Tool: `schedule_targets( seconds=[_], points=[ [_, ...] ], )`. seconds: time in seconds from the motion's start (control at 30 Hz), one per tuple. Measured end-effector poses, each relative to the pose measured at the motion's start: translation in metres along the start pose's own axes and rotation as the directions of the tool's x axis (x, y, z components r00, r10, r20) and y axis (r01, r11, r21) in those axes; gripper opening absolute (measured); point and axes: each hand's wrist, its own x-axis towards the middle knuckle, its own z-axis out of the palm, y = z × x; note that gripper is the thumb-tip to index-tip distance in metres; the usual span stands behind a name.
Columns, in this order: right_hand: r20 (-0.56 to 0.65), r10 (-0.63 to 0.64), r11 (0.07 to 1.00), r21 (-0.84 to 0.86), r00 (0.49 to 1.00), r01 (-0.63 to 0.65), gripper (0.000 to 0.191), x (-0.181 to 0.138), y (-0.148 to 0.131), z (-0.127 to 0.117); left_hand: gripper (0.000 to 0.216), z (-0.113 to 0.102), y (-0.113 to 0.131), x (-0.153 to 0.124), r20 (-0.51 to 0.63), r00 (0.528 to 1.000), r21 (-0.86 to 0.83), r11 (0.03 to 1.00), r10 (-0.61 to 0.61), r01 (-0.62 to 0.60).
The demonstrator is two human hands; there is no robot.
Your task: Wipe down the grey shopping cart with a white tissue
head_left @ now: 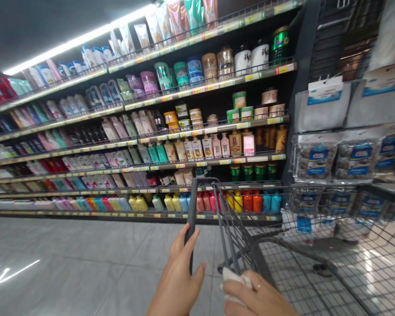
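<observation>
My left hand [181, 272] is on the dark grey handle [192, 206] of a shopping cart, its fingers over the bar and its thumb to the right. To its right, my right hand [255, 296] is closed around a crumpled white tissue [232, 281], and a ring shows on one finger. The wire cart basket [316, 263] extends to the right of both hands. Its grey frame bars [228, 228] run down toward my right hand. Part of my right hand is cut off by the lower frame edge.
Long shelves [181, 164] hold many bottles, jars and tubes across the aisle. Packs of metal scourers [317, 160] hang at the right, near the cart. Shiny grey floor tiles [112, 254] lie in front of the shelves. A price-tagged shelf edge [118, 216] runs near the floor.
</observation>
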Motion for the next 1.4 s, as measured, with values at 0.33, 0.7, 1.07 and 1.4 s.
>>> schedule_targets(
  seconds=[0.33,0.7,1.07,1.4],
  points=[
    [0.041,0.132,0.974,0.18,0.99,-0.137,0.036,0.05,0.007,-0.061,0.063,-0.001,-0.011,0.007,-0.035,0.999,-0.121,0.993,0.008,-0.013],
    [-0.039,0.111,0.96,0.261,0.993,-0.097,0.036,0.073,0.025,-0.045,0.069,-0.01,-0.015,0.019,-0.024,0.994,-0.176,0.979,-0.106,0.1],
    [-0.047,0.043,0.981,0.192,0.998,-0.033,0.028,0.105,0.009,-0.016,0.061,-0.054,-0.04,0.011,0.017,0.987,-0.156,0.975,-0.161,0.161],
    [-0.064,0.006,0.98,0.197,0.998,0.007,0.022,0.145,-0.007,0.013,0.038,-0.1,-0.07,-0.011,0.055,0.998,0.644,0.763,0.035,-0.062]
  ],
)
